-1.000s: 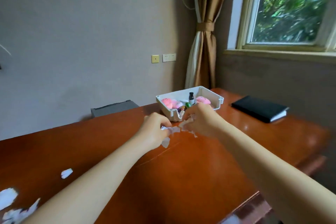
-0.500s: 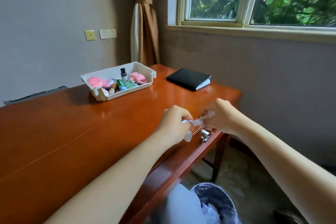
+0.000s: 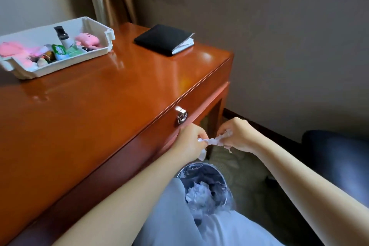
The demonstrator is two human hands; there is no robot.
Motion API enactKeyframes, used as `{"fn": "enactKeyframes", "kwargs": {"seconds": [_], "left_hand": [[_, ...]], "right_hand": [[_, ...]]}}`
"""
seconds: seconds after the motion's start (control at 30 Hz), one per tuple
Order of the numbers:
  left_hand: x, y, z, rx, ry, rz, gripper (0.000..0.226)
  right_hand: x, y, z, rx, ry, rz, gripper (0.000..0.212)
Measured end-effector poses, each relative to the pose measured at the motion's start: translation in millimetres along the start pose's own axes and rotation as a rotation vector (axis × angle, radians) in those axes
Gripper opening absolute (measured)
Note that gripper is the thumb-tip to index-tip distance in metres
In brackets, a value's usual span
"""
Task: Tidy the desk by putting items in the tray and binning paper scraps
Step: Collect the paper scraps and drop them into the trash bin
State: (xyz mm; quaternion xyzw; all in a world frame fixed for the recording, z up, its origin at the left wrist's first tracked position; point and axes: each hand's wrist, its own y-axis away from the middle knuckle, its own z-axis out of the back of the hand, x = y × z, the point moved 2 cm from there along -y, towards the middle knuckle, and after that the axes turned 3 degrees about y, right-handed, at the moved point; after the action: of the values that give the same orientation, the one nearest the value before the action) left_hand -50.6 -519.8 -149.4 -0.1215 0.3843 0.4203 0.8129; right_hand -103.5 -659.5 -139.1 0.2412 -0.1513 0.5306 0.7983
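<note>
My left hand [image 3: 190, 142] and my right hand [image 3: 238, 136] both grip white paper scraps [image 3: 214, 141], held between them off the desk's front edge. Directly below stands a round bin [image 3: 200, 167] lined with plastic, with crumpled white paper [image 3: 197, 193] inside. A white tray [image 3: 108, 36] sits at the desk's far left, holding pink soft toys, a small dark-capped bottle, a green packet and several small items.
A black notebook [image 3: 162, 39] lies on the orange-brown wooden desk [image 3: 99, 106] near its far right corner. A metal drawer lock [image 3: 181, 118] sits on the desk front just above my hands. A dark seat [image 3: 337, 158] is at the right; a curtain hangs behind.
My hands carried the paper scraps from the desk top near the tray, past the front edge and down over the bin. My view swung right and downward.
</note>
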Motion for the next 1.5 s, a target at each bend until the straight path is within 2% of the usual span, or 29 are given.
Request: {"fn": "enactKeyframes", "kwargs": {"seconds": [0.13, 0.27, 0.53, 0.67, 0.73, 0.97, 1.2, 1.5], "left_hand": [[27.7, -19.5, -36.9, 0.050, -0.032, 0.076, 0.015], [60.1, -36.5, -69.5, 0.074, -0.010, 0.164, 0.018], [115.4, -56.9, -121.1, 0.152, 0.036, 0.311, 0.013], [124.4, -58.4, -131.3, 0.334, 0.006, 0.343, 0.041], [125.4, -58.0, -131.5, 0.388, -0.017, 0.341, 0.043], [113.9, -47.6, -114.7, 0.419, -0.070, 0.249, 0.044], [76.4, -26.1, -63.2, 0.411, -0.189, 0.091, 0.035], [6.9, 46.0, 47.2, 0.197, -0.287, -0.181, 0.022]], "right_hand": [[-28.8, -17.0, -34.3, 0.090, 0.015, -0.061, 0.010], [-55.9, -34.4, -68.5, 0.140, 0.009, -0.135, 0.020], [-95.5, -56.7, -132.1, 0.225, -0.060, -0.275, 0.020], [-100.4, -59.7, -146.7, 0.306, -0.018, -0.254, 0.035], [-100.6, -60.2, -147.8, 0.320, 0.001, -0.238, 0.036], [-87.6, -55.7, -127.6, 0.270, 0.042, -0.199, 0.032], [-50.9, -37.0, -82.1, 0.235, 0.110, -0.111, 0.025], [36.5, 4.4, -4.7, 0.105, 0.202, 0.179, 0.017]]}}
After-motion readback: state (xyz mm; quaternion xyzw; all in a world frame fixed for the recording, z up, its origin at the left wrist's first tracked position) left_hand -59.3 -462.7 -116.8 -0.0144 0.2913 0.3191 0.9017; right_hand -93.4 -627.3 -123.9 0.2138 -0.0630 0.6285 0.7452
